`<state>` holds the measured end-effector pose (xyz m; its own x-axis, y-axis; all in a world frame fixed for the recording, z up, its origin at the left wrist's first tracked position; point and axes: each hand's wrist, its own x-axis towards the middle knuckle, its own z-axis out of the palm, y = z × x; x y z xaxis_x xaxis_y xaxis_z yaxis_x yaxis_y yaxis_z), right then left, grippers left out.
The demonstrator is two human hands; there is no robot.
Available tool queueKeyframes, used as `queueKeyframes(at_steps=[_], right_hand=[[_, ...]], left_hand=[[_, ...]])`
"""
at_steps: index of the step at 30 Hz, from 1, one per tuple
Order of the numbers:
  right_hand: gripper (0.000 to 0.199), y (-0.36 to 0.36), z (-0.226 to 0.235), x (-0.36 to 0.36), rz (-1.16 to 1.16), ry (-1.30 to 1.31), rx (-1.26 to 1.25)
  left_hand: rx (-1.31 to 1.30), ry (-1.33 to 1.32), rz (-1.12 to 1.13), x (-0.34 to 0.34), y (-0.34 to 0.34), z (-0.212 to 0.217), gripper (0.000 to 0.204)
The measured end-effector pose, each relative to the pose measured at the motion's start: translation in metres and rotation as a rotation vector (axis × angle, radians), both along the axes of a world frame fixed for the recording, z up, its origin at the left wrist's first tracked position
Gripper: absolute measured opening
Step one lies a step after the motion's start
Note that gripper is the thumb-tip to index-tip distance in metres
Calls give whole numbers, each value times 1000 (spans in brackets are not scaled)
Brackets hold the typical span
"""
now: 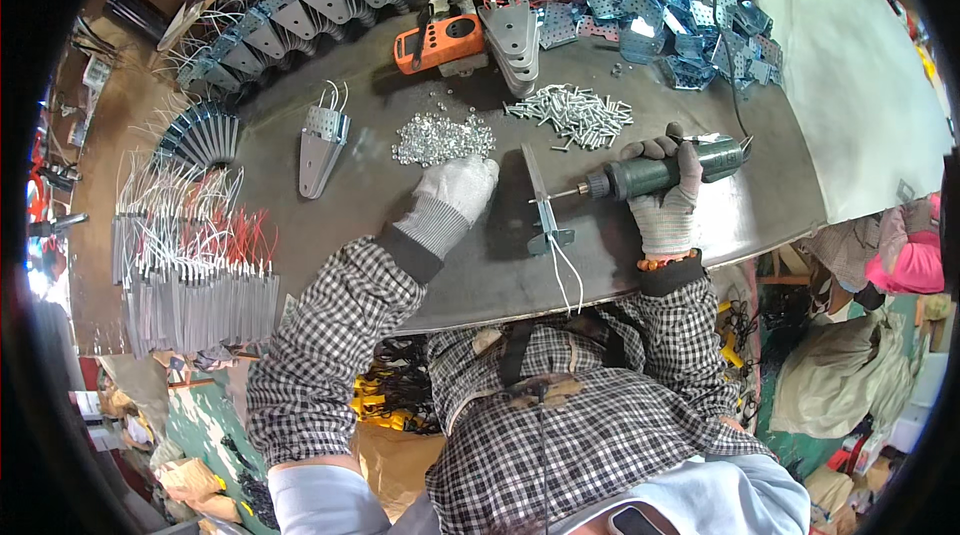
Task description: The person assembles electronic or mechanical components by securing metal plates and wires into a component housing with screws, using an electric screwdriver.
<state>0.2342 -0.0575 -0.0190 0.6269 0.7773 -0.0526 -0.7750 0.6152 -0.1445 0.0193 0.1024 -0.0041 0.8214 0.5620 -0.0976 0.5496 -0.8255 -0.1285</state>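
Note:
My right hand (668,197), in a grey-white work glove, is wrapped round a dark green electric screwdriver (640,175) lying sideways. Its bit points left and reaches a metal bracket piece (541,210) standing on edge, with two white wires (568,280) hanging toward me. My left hand (462,187), gloved too, is closed at the near edge of a pile of small shiny nuts (440,138). Whatever its fingers hold is hidden. Beyond the bracket lies a heap of silver screws (575,115).
A wired grey bracket (322,150) lies left of the nuts. Rows of finished brackets (290,10) and wired grey strips (200,305) fill the left side. An orange meter (438,43), stacked grey plates (513,40) and a heap of bluish metal brackets (690,10) stand at the back.

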Motion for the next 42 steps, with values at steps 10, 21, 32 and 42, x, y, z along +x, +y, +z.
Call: queueKeyframes(at_steps=[10, 21, 32, 42], right_hand=[[38, 0, 6, -4, 6, 56, 2], [39, -1, 0, -1, -10, 48, -14], [44, -2, 3, -4, -30, 2, -24], [44, -3, 2, -2, -5, 9, -14]], left_hand=[[-1822, -1521, 408, 0, -73, -8, 19], [-1006, -1516, 318, 12, -92, -27, 16], [-1308, -1613, 251, 13, -91, -24, 15], [-1144, -1572, 371, 10, -94, -32, 18]])
